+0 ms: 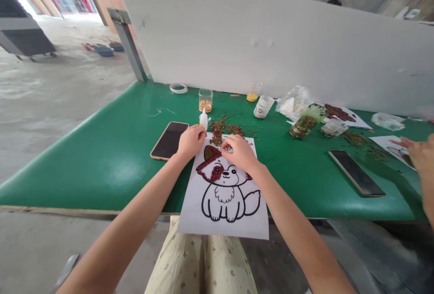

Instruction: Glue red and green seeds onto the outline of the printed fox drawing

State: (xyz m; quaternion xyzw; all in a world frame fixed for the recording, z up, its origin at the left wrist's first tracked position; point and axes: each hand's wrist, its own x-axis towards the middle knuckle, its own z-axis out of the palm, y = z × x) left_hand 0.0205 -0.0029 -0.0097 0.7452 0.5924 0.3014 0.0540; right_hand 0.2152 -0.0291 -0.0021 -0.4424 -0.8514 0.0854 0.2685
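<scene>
A sheet of paper (193,212) with a cartoon dog drawing lies at the table's front edge, its lower end hanging over. Red beads or seeds fill one eye patch and part of the head; the ear is filled with greenish ones. My left hand (192,142) rests by the sheet's top left corner, fingers curled, against a white squeeze bottle (203,120); whether it grips the bottle is hidden. Over the drawing's head, my right hand (239,151) has its thumb and finger pinched; anything between them is too small to name. Loose red and green seeds (220,125) lie just beyond.
A phone (169,141) lies left of the sheet, another phone (355,173) to the right. Behind stand a cup of yellow kernels (205,101) and a clear jar (263,107). A plastic bottle of seeds (307,122) lies farther right. Another person's hand (418,154) touches a second drawing (386,142).
</scene>
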